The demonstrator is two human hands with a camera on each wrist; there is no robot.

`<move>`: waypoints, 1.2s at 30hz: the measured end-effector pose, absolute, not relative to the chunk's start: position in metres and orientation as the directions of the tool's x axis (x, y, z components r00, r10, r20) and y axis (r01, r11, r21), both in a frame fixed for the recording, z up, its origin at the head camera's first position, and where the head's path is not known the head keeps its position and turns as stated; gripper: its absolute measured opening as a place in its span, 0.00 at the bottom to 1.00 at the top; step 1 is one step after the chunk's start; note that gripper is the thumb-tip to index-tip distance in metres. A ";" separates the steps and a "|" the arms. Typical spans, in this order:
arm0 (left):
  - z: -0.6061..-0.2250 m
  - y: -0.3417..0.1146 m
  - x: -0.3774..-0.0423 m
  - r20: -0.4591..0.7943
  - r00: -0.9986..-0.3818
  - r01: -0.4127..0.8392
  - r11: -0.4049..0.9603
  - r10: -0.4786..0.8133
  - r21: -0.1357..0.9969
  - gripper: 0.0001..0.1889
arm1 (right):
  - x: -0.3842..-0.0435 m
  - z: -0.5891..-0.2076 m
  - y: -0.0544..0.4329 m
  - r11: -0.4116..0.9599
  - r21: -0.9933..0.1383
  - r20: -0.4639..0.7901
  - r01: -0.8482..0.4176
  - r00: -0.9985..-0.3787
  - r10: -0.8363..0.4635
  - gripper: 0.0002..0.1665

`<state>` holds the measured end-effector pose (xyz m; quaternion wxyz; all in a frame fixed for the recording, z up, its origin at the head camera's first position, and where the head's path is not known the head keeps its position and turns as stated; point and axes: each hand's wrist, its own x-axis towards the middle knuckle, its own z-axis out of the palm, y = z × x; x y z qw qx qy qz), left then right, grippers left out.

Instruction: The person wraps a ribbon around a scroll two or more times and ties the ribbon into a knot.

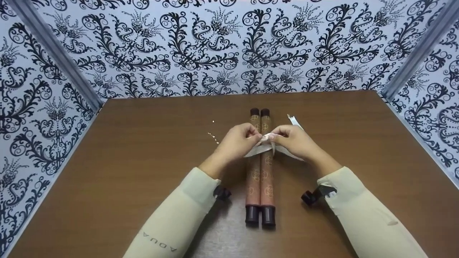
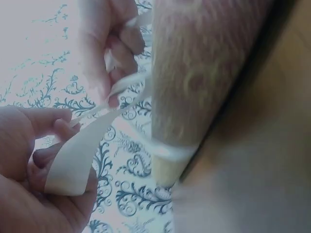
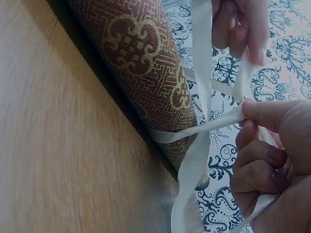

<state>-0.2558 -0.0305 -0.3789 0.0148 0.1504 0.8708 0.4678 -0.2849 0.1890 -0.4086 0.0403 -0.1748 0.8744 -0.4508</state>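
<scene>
Two rolled scrolls (image 1: pixel 254 179) lie side by side, covered in reddish-brown brocade with gold motifs and capped by dark end knobs. A white ribbon (image 3: pixel 194 162) goes around them, its loose ends hanging to both sides. Above the scrolls, my left hand (image 1: pixel 239 141) pinches the ribbon between thumb and fingers; in the left wrist view a wide length of ribbon (image 2: pixel 73 167) runs across its fingers. Close beside it, my right hand (image 1: pixel 294 140) pinches another part, thumb against forefinger in the right wrist view, the other fingers curled. How the ribbon crosses between the fingertips is partly hidden.
The brown wooden table (image 1: pixel 143 161) extends around the scrolls. Small pale scraps (image 1: pixel 213 137) lie left of the hands, and the end of a white strip (image 1: pixel 294 122) shows behind the right hand. Black-and-white patterned panels (image 1: pixel 215 46) border the back and sides.
</scene>
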 end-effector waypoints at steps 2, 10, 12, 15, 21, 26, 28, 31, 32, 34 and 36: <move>-0.374 -0.038 -0.256 0.099 -0.953 0.253 0.574 0.287 0.779 0.07 | -0.284 -0.408 0.190 0.518 -0.818 0.071 -0.252 -0.936 -0.344 0.13; -0.363 -0.078 -0.256 0.082 -0.953 0.267 0.675 0.293 0.688 0.08 | -0.285 -0.411 0.192 0.506 -0.828 0.061 -0.242 -0.936 -0.348 0.11; -0.364 -0.088 -0.256 0.098 -0.955 0.272 0.690 0.281 0.671 0.09 | -0.286 -0.411 0.193 0.524 -0.811 0.076 -0.260 -0.935 -0.347 0.10; -0.368 -0.101 -0.255 0.110 -0.963 0.255 0.697 0.246 0.670 0.09 | -0.286 -0.412 0.193 0.530 -0.803 0.080 -0.273 -0.931 -0.357 0.09; -0.379 -0.115 -0.256 0.109 -0.976 0.210 0.683 0.189 0.699 0.10 | -0.286 -0.412 0.196 0.530 -0.809 0.041 -0.253 -0.924 -0.380 0.11; -0.385 -0.119 -0.259 0.115 -0.982 0.187 0.685 0.149 0.704 0.11 | -0.290 -0.411 0.202 0.530 -0.813 0.006 -0.240 -0.914 -0.406 0.12; -0.388 -0.120 -0.260 0.117 -0.984 0.178 0.693 0.135 0.699 0.11 | -0.290 -0.409 0.205 0.541 -0.804 -0.005 -0.246 -0.907 -0.420 0.13; -0.394 -0.122 -0.262 0.115 -0.986 0.166 0.704 0.120 0.690 0.11 | -0.291 -0.408 0.209 0.557 -0.793 -0.024 -0.248 -0.900 -0.435 0.13; -0.395 -0.123 -0.262 0.112 -0.987 0.162 0.708 0.117 0.687 0.11 | -0.291 -0.407 0.210 0.562 -0.790 -0.031 -0.246 -0.898 -0.438 0.13; -0.398 -0.125 -0.263 0.106 -0.988 0.154 0.716 0.112 0.680 0.11 | -0.291 -0.407 0.212 0.568 -0.787 -0.047 -0.241 -0.894 -0.445 0.13; -0.400 -0.127 -0.263 0.101 -0.989 0.146 0.718 0.106 0.681 0.11 | -0.291 -0.408 0.214 0.567 -0.790 -0.066 -0.232 -0.888 -0.455 0.13</move>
